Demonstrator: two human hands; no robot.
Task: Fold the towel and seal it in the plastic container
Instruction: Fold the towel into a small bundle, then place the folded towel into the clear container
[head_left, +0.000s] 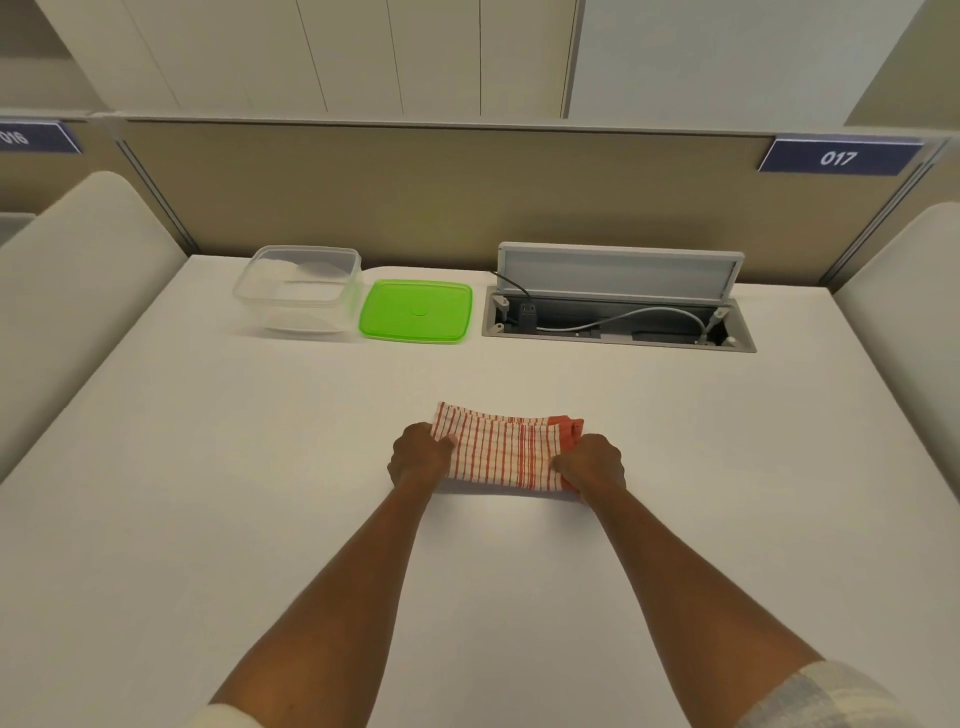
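While both hands clamp down, the towel (506, 453) sits folded into a thick band on the worktop (260, 493), dead centre in front of me, its long axis running nine to three. My left hand (420, 457) has its fingers (447, 444) curled and pinching the nine o'clock end; my right hand (592, 464) is curled shut on the three o'clock end, where the solid red hem bunches up. So I've got it by both short ends, with the striped face up.

Now, the relation that matters: the clear plastic container (298, 286) stands open at about eleven o'clock from the towel, well apart, near the far edge. Its green lid (416, 310) lies flat just beside it, on the three o'clock side, almost at twelve from my left hand. My left hand is the nearer one to the tub, I'd say.

By my reckoning the band looks long for that tub, so one more fold, end over end, seems due before carrying it up and left.
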